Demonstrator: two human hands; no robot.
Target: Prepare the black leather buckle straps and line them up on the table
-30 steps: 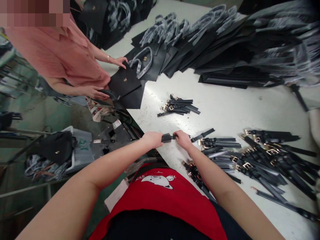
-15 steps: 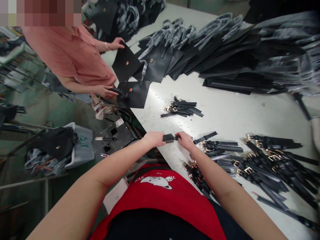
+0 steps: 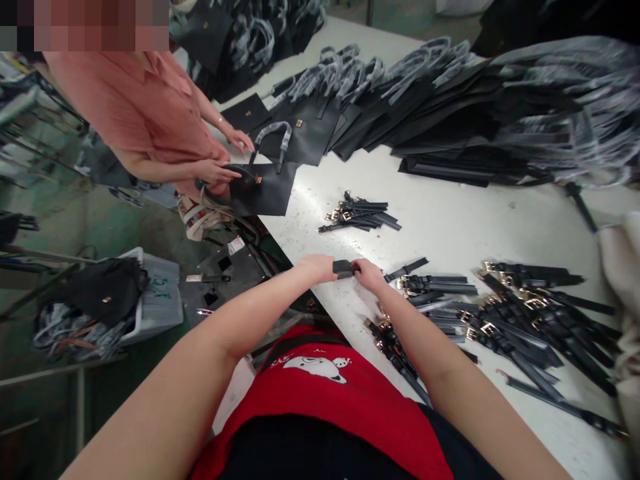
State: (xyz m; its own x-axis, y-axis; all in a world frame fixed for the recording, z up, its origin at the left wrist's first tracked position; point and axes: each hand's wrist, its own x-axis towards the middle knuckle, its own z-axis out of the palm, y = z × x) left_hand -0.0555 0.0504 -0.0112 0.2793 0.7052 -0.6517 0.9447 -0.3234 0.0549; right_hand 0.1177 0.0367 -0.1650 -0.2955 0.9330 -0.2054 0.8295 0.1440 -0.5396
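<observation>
Between my two hands a short black leather strap [image 3: 343,269] is stretched above the near edge of the white table. My left hand [image 3: 320,268] is closed on its left end, and my right hand [image 3: 367,274] pinches its right end. The fingers hide both ends, so no buckle shows on it. Just beyond my hands lies a small heap of black buckle straps [image 3: 363,215] with gold buckles. To the right of my right hand spreads a larger group of such straps [image 3: 435,285], and more straps [image 3: 395,347] lie under my right forearm.
Across the table a co-worker in a pink shirt [image 3: 150,120] handles a black leather panel [image 3: 265,190]. Stacked panels with plastic-wrapped handles [image 3: 435,107] line the table's far side. A grey crate [image 3: 160,293] with black pieces stands on the floor at left.
My hands have come slightly closer together on the strap, the left one moving right. The co-worker has let go of the raised panel, and a wrapped handle now arches above the nearer panel.
</observation>
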